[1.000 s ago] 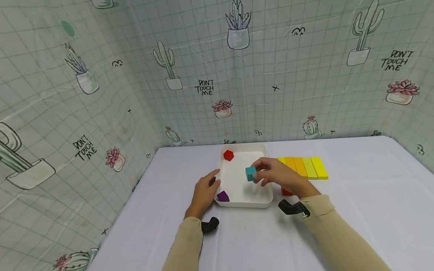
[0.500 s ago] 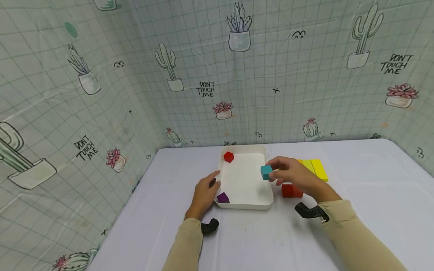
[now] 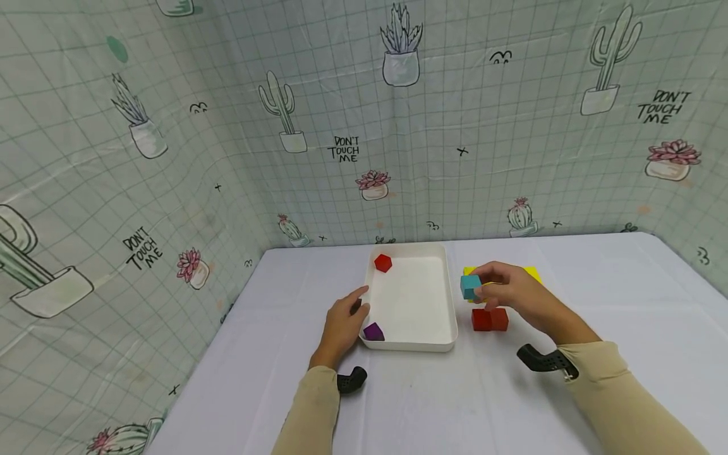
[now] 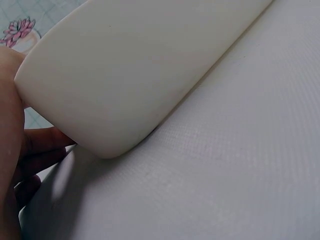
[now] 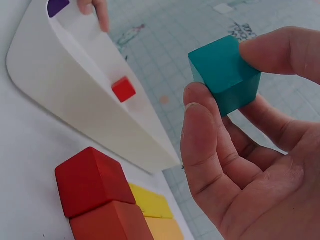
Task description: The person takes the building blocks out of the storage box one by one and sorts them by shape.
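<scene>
My right hand (image 3: 514, 297) pinches a teal cube (image 5: 225, 75) between thumb and fingertips, raised above the table to the right of the white tray (image 3: 412, 300). In the head view the cube and hand overlap a row of yellow and orange blocks (image 3: 533, 273), hiding most of it. Two red blocks (image 3: 481, 320) lie just in front, side by side. My left hand (image 3: 341, 322) rests at the tray's left wall, with thumb and index finger spread at the rim. Inside the tray are a red block (image 3: 383, 263) at the back left and a purple block (image 3: 373, 332) at the front left.
A white cloth (image 3: 296, 284) covers the table. Behind and to the left hangs a grid-patterned curtain (image 3: 443, 183) with cactus drawings. Each wrist wears a black band (image 3: 546, 359).
My right hand has carried the teal cube rightward from over the tray to beside it, bringing the red blocks into full view. The left hand has stayed at the tray.
</scene>
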A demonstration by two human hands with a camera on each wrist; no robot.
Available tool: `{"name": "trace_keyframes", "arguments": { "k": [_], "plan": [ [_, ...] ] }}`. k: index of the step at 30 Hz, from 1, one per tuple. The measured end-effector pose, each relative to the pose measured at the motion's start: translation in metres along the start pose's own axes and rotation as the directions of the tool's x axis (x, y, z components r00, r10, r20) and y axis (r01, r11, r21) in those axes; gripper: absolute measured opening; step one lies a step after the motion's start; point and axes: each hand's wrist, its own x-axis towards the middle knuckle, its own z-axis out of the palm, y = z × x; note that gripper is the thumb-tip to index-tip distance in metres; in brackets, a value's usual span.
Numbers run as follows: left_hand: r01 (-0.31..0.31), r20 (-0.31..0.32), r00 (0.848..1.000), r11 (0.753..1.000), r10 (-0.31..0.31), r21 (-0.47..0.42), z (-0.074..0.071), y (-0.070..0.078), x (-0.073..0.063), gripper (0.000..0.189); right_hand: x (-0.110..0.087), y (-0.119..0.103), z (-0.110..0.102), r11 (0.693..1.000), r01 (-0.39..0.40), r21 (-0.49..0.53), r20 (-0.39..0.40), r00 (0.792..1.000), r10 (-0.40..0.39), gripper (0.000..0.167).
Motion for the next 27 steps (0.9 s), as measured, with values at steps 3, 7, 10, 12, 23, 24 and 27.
{"name": "trace_keyframes", "arguments": {
  "k": [3,7,10,12,23,24,27],
  "plan": [
    [0.008,-0.002,1.0,1.0,-0.008,-0.001,0.0,-0.001,0.0,0.043,-0.003,0.001,-0.003,1.0,-0.005,0.004,-0.017,1.0,0.005,0.039],
    [0.009,-0.001,1.0,1.0,-0.009,-0.007,0.0,-0.001,0.001,0.043,-0.007,0.003,-0.007,1.0,-0.013,0.007,-0.027,1.0,0.013,0.038],
    [0.0,0.0,1.0,1.0,0.0,-0.007,0.0,-0.002,0.001,0.043,-0.009,0.006,-0.01,1.0,-0.001,0.018,-0.027,1.0,0.002,0.035],
    [-0.006,-0.001,1.0,1.0,0.006,-0.001,0.0,-0.003,0.002,0.043,-0.011,0.007,-0.012,0.999,0.006,0.035,-0.028,1.0,-0.005,0.034],
    [-0.013,0.002,1.0,1.0,0.013,-0.003,0.0,-0.003,0.0,0.043,-0.025,0.014,-0.025,0.999,-0.05,0.011,-0.046,0.998,0.051,0.04],
    [-0.015,0.0,1.0,1.0,0.015,-0.003,0.0,-0.002,0.0,0.043,-0.026,0.015,-0.026,0.998,-0.057,0.007,-0.05,0.997,0.057,0.041],
    [-0.015,-0.004,1.0,1.0,0.015,0.0,0.0,-0.002,0.001,0.043,-0.028,0.018,-0.031,0.998,-0.059,-0.003,-0.05,0.997,0.059,0.042]
  ]
}}
